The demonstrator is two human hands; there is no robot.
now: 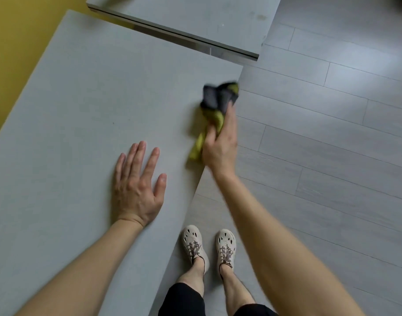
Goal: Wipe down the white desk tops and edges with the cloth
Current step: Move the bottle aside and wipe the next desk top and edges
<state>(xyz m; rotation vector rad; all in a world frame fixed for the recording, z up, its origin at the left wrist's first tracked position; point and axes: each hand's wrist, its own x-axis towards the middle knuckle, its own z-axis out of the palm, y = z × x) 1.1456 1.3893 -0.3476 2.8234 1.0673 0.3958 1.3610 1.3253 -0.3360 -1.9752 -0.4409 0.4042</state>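
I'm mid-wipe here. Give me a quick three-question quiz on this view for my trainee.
1. Which of the hands grips the cloth? A) left B) right C) both
2. True or false: the left hand lies flat, fingers spread, on the desk.
3. Fill in: the cloth is by the desk's ___ edge.
Key: 1 B, the right hand. 2 true. 3 right.
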